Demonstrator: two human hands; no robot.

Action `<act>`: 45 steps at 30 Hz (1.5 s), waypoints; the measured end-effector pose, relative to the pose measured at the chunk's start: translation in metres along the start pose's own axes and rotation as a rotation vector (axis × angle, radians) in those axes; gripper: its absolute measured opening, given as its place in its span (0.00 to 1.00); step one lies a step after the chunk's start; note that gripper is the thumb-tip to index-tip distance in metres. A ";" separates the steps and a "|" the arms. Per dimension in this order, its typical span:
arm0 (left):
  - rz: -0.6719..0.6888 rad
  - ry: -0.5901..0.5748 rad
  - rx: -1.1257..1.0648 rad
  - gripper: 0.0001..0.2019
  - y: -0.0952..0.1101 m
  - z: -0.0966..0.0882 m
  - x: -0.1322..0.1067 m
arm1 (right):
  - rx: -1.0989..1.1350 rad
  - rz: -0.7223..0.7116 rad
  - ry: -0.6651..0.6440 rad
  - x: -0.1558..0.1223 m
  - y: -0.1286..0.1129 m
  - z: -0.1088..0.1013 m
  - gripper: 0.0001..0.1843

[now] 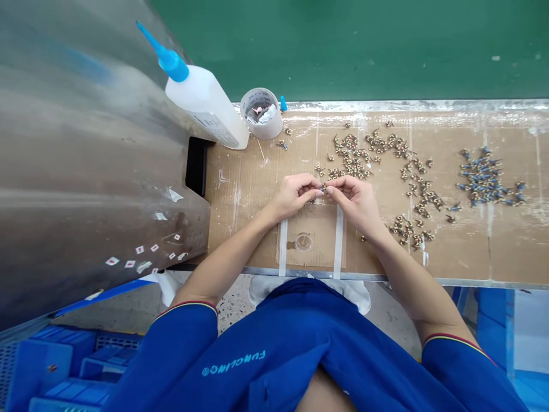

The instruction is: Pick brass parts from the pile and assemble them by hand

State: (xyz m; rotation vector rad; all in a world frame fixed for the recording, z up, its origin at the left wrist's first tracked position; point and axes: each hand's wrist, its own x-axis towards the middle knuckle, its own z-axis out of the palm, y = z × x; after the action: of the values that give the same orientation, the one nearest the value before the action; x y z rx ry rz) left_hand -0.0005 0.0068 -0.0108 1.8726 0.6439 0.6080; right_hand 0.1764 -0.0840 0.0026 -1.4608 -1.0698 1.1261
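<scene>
- Head view, looking down on a cardboard-covered bench (257, 229). The landmark is a round clear disc (303, 242) set between two white tape strips (338, 240).
- The left hand (295, 197), just above the disc and slightly to its left, is closed in a pinch, gripping a tiny brass fitting (322, 187) between thumb and forefinger.
- The right hand (354, 203), above and to the right of the disc, pinches the same fitting from the other side. The fitting is too small to make out its shape.
- Loose brass fittings (351, 157) lie in scattered clusters above and to the right of the disc.
- Blue-tipped fittings (484, 177) lie in a heap well to the right of the disc.
- A white squeeze bottle with a blue nozzle (206, 106) leans well up and left of the disc, beside a small white tub of scraps (261, 113).
- A steel panel (86, 143) rises left of the disc. Blue crates (64, 366) sit on the floor below and left of it.
</scene>
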 end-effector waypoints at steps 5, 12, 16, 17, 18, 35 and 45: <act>0.018 0.006 0.000 0.12 0.000 0.002 0.001 | -0.044 -0.029 0.051 -0.001 0.001 0.001 0.17; -0.017 -0.035 0.036 0.11 -0.002 0.005 0.002 | -0.093 -0.079 -0.004 -0.001 0.011 0.005 0.16; -0.006 -0.089 0.039 0.12 -0.002 0.003 0.001 | -0.150 -0.101 -0.058 0.000 0.016 0.004 0.13; 0.000 -0.097 0.039 0.12 -0.002 0.002 0.001 | -0.173 -0.109 -0.069 0.000 0.016 0.003 0.12; 0.008 -0.104 0.039 0.12 -0.002 0.002 0.001 | -0.197 -0.121 -0.077 0.000 0.016 0.002 0.11; 0.006 -0.062 -0.026 0.13 -0.003 0.001 0.000 | -0.093 -0.070 -0.055 0.002 0.009 -0.001 0.19; -0.027 -0.051 -0.026 0.13 -0.002 0.002 0.001 | -0.126 -0.098 -0.045 0.000 0.010 0.000 0.12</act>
State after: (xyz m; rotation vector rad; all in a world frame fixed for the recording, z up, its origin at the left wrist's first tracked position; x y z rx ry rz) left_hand 0.0008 0.0065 -0.0132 1.8471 0.6238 0.5470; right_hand 0.1769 -0.0852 -0.0074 -1.4697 -1.2502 1.0426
